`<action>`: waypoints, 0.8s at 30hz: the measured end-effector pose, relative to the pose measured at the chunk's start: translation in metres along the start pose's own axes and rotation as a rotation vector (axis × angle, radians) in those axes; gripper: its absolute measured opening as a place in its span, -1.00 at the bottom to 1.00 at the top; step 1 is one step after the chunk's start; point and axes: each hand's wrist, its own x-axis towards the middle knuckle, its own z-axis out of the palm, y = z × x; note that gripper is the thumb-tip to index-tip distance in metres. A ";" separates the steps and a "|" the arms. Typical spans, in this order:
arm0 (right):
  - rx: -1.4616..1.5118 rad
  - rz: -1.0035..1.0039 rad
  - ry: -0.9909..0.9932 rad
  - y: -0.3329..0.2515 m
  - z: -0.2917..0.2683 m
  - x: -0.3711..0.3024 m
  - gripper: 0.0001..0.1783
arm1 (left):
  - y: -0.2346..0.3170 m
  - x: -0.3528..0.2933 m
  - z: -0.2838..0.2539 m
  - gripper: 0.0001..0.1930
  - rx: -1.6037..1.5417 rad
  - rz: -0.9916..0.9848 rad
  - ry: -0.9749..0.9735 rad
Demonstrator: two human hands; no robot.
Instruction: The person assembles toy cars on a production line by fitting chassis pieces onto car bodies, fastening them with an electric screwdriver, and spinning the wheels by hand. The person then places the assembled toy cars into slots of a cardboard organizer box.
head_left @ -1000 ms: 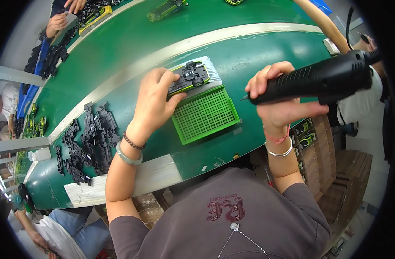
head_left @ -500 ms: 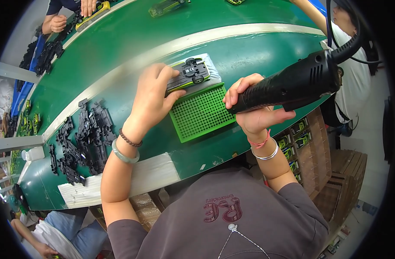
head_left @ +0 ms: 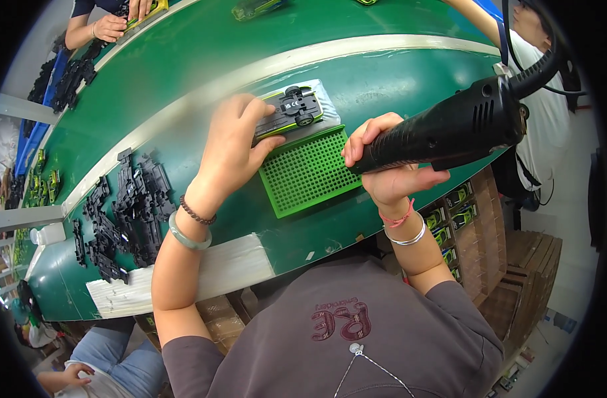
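An upside-down toy car [head_left: 295,109], with a black underside, bright green edges and black wheels, lies on a pale, film-covered block [head_left: 328,106]. My left hand [head_left: 234,136] is closed around one end of the car, thumb on its near side and fingers across the top. In my right hand [head_left: 383,166] is a thick black corded power tool [head_left: 449,126], likely an electric screwdriver; its working tip is out of sight. Between my hands sits a shallow green perforated tray [head_left: 279,211], close beside the block.
Black plastic chassis parts [head_left: 141,205] lie piled at the left of the green table [head_left: 250,219]. A white bottle [head_left: 48,234] stands past them. Cartons with green toy cars [head_left: 464,213] are below right. A co-worker's hands [head_left: 111,26] work at far left; another person stands at right.
My hands, the car and the power tool hold almost the same places. At the far left, the co-worker's hand has shifted slightly to the right. The seated person's arm at lower left has moved.
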 end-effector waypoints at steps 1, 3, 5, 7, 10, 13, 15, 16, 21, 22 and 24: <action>0.001 0.001 -0.001 0.001 0.000 -0.001 0.19 | 0.000 0.000 0.000 -0.60 0.002 0.004 0.001; 0.003 0.003 0.014 0.004 0.002 -0.003 0.18 | 0.000 0.000 0.000 -0.60 0.000 0.007 0.005; 0.002 0.001 -0.004 0.006 0.002 -0.003 0.18 | -0.001 0.000 0.001 -0.60 -0.002 0.013 0.011; 0.000 -0.003 -0.024 0.006 0.004 -0.003 0.17 | -0.004 -0.001 0.001 -0.60 -0.023 0.074 0.060; -0.011 0.021 0.008 0.001 0.009 -0.001 0.15 | -0.005 -0.002 -0.005 -0.59 -0.064 0.086 0.018; -0.090 0.054 -0.030 -0.009 0.007 0.007 0.15 | -0.010 -0.002 -0.008 -0.60 -0.101 0.107 -0.008; 0.008 -0.090 -0.011 -0.019 0.006 0.021 0.17 | -0.008 0.000 -0.010 -0.60 -0.078 0.112 -0.008; 0.005 -0.090 -0.009 -0.025 0.010 0.030 0.17 | -0.005 0.000 -0.010 -0.60 -0.062 0.116 -0.018; -0.099 -0.186 -0.043 -0.034 0.036 0.081 0.17 | -0.006 -0.001 -0.010 -0.56 -0.067 0.090 -0.024; -0.066 -0.183 -0.050 -0.029 0.040 0.087 0.15 | -0.007 -0.002 -0.008 -0.56 -0.050 0.098 -0.016; -0.126 -0.197 -0.036 -0.021 0.044 0.095 0.13 | -0.007 -0.002 -0.008 -0.56 -0.031 0.105 -0.006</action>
